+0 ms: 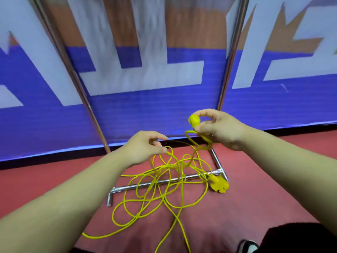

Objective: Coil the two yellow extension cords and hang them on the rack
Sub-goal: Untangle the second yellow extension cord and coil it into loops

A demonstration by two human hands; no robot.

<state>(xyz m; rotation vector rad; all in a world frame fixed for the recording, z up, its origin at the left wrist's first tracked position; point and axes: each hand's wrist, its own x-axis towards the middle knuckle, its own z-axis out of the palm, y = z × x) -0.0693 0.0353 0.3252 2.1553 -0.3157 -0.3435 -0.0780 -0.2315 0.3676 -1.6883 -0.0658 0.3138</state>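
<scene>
The right hand [220,130] gripped the round plug [194,121] of a yellow cord [164,168], held above the red floor [273,179]. The left hand [144,145] pinched a strand lower down. The rest lay tangled on the floor across the rack's chrome base bar [120,189], with a flat socket end [218,184] by the bar's right corner. Coiling well likely meant drawing slack clear of the bar, then laying even loops.
</scene>
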